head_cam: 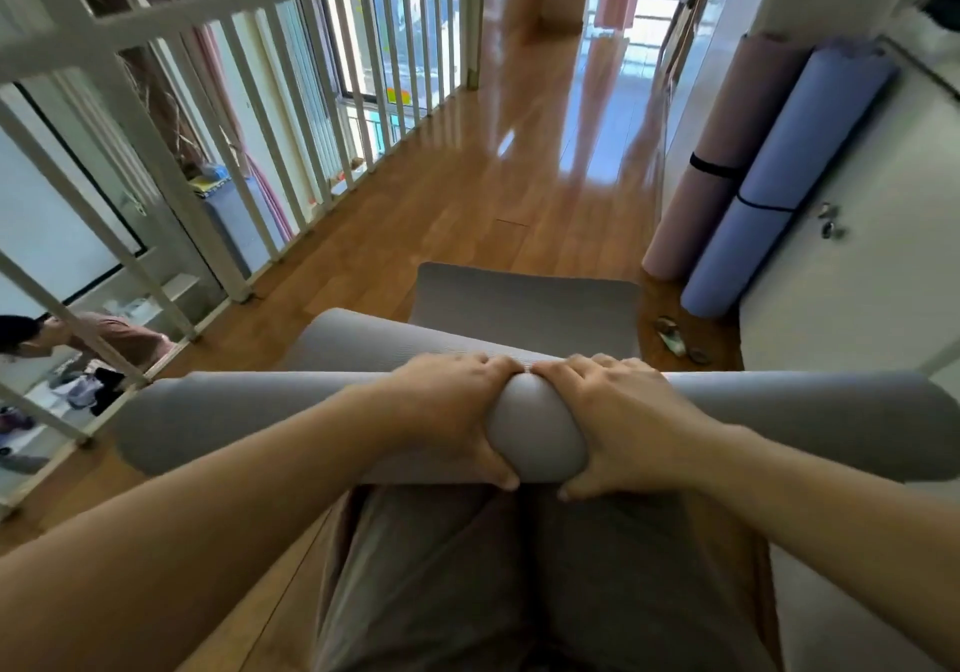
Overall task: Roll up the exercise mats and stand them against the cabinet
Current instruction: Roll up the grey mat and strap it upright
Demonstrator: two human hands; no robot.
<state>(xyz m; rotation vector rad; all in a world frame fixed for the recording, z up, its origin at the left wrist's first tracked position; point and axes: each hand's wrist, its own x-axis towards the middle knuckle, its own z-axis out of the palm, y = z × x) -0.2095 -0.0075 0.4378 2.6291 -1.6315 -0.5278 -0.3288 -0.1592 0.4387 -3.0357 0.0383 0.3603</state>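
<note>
Grey foam, ribbed surface: the grey mat (234, 422) is mostly rolled, and we log the scene from left to right.

- Far left: white railing (249, 115) along the edge of the wooden floor (467, 193).
- The roll's long axis runs side to side across our view. Its left end points toward the railing and its right end is cut off at the frame edge. The unrolled tail (524, 308) lies flat on the floor, leading away from us.
- Left hand (452, 406): clamped on the roll at mid-length, fingers over the top, thumb on the near side.
- Right hand (618, 411): same grasp, just beside the left. The roll bulges between the two hands, and the forefingers almost meet on top.
- Right: pink mat (722, 152) and blue mat (795, 172), both rolled and banded, stand side by side and touching. They lean on the white cabinet (872, 266).

We cannot tell whether the roll rests on the floor.
</note>
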